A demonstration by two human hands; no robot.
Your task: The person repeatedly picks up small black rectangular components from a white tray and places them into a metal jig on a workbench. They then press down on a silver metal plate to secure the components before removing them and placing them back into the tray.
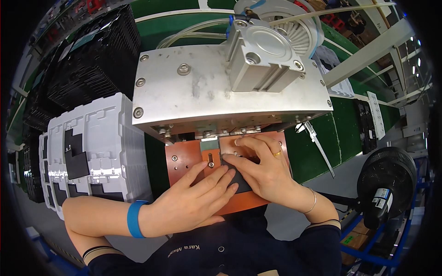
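Note:
A dark flat sheet [239, 182] lies on the orange base plate [244, 202] of a metal press, against an orange block [211, 159] with a slot and a screw. My left hand [186, 202], a blue band at its wrist, has its fingers stretched out, their tips on the sheet and beside the block. My right hand [269, 172], wearing a ring and a thin bracelet, reaches in from the right. Its thumb touches the sheet near the block and its bent fingers rest further in, apart from the thumb. Part of the sheet is hidden under both hands.
The silver press head [207, 87] with its air cylinder [267, 55] overhangs the plate. White trays [99, 124] holding dark pieces are stacked at left, with black trays [92, 64] behind. On the green bench lies a caliper [320, 147]. A black fan [386, 186] stands at right.

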